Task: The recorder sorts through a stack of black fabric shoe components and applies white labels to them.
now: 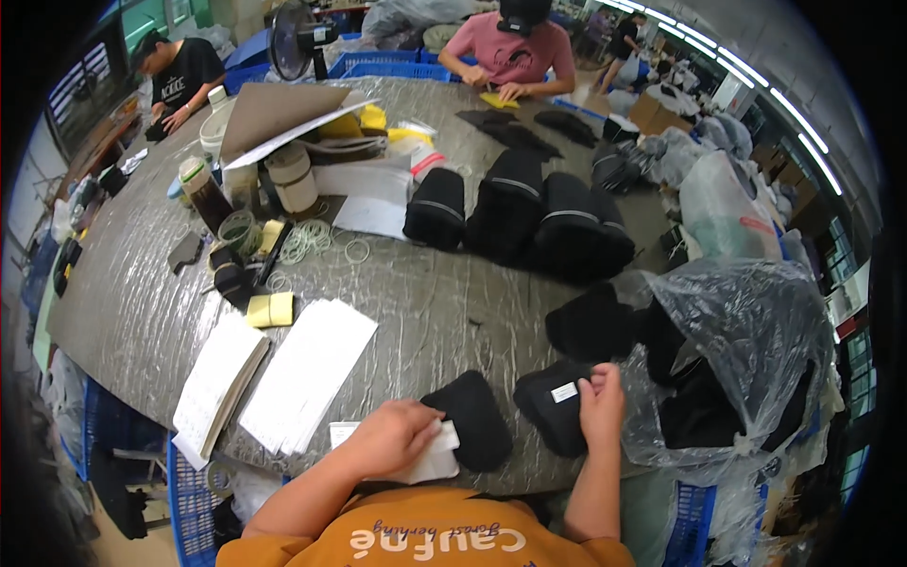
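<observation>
My left hand (397, 439) is closed, its fingertips curled down on small white labels (444, 461) near the table's front edge. Beside those fingers a black padded fabric piece (475, 425) lies flat. My right hand (602, 408) pinches the right edge of another black fabric piece (543, 420), which carries a small white label on its upper face. Just beyond it rests one more black piece (592, 321). To the right, a clear plastic bag (746, 302) lies open with more black pieces (699, 406) inside.
Stacked black pieces (510, 208) stand mid-table. Paper sheets (310, 378), a yellow roll (270, 310), rubber bands (307, 243) and jars (291, 180) are on the left. Two co-workers sit beyond, one in a pink shirt (515, 57). A blue crate (189, 501) stands below the front edge.
</observation>
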A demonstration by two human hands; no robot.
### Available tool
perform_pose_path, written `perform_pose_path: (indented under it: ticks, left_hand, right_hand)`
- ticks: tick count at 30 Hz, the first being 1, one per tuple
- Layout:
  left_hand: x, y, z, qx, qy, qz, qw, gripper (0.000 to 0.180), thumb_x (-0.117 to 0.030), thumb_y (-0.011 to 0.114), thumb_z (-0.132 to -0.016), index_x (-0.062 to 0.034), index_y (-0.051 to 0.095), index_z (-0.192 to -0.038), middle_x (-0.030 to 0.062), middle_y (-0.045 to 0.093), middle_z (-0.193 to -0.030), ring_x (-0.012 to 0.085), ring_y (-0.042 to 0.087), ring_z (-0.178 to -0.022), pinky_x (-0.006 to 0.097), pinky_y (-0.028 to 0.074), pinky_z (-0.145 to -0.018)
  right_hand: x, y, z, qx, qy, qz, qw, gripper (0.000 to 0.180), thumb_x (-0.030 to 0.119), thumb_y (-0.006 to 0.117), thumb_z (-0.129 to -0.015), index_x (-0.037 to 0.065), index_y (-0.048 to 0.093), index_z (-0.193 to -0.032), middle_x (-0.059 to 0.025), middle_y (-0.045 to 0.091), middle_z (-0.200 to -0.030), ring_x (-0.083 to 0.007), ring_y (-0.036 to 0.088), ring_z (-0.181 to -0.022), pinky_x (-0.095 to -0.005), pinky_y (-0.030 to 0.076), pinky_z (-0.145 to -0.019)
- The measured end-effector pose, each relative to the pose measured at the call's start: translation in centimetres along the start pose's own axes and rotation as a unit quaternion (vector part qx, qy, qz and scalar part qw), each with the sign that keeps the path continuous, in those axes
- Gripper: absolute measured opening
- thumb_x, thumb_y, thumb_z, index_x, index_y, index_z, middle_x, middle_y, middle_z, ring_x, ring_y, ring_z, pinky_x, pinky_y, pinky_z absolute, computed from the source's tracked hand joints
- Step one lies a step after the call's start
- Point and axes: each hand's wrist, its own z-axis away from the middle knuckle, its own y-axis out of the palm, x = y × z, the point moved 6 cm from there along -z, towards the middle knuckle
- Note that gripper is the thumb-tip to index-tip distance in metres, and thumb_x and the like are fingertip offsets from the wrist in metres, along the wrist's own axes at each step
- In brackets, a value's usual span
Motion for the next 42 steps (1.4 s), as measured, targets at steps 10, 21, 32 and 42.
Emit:
perform_pose_path:
  ticks: [10, 21, 32, 42]
  left_hand:
    - [-1.1, -0.3, 1.1, -0.108, -0.029, 0.026, 0.993, 0.026, -0.018, 0.061, -0.088, -0.0013, 0.056, -0.069, 0.0172, 0.055, -0.066, 0.0378, 0.056, -0.065, 0.045, 0.045, -0.062]
    - [-2.1, 0.2, 1.5, 0.008, 0.064, -0.084, 0.994, 0.017, -0.013, 0.069, -0.079, 0.0008, 0.063, -0.087, 0.0134, 0.066, -0.092, 0.0327, 0.061, -0.089, 0.043, 0.048, -0.078]
    - [-2.3, 1.6, 1.3, 0.032, 0.109, -0.142, 0.983, 0.024, -0.020, 0.060, -0.085, 0.0041, 0.063, -0.088, 0.0211, 0.062, -0.119, 0.0344, 0.056, -0.117, 0.043, 0.043, -0.100]
    - [-2.2, 1.8, 1.3, 0.035, 0.115, -0.148, 0.982, 0.024, -0.019, 0.060, -0.084, 0.0048, 0.063, -0.088, 0.0214, 0.063, -0.118, 0.0343, 0.058, -0.115, 0.044, 0.043, -0.100]
  right_hand:
    - [12.4, 7.3, 7.1, 0.354, 0.042, -0.309, 0.882, 0.010, 0.001, 0.064, -0.085, -0.001, 0.061, -0.093, -0.0069, 0.059, -0.087, -0.0122, 0.058, -0.075, -0.0244, 0.047, -0.064]
    - [9.9, 7.3, 5.4, 0.208, 0.098, -0.302, 0.925, 0.007, 0.000, 0.063, -0.087, 0.000, 0.056, -0.085, -0.0044, 0.057, -0.072, -0.0090, 0.053, -0.063, -0.0247, 0.043, -0.057]
    - [9.8, 10.4, 4.6, 0.302, 0.099, -0.255, 0.913, 0.007, 0.002, 0.064, -0.086, -0.002, 0.059, -0.083, -0.0039, 0.059, -0.065, -0.0068, 0.053, -0.057, -0.0243, 0.044, -0.053]
    - [9.5, 11.1, 4.8, 0.297, 0.079, -0.193, 0.932, 0.009, 0.006, 0.066, -0.084, 0.000, 0.060, -0.081, -0.0091, 0.060, -0.064, -0.0140, 0.055, -0.052, -0.0288, 0.044, -0.051]
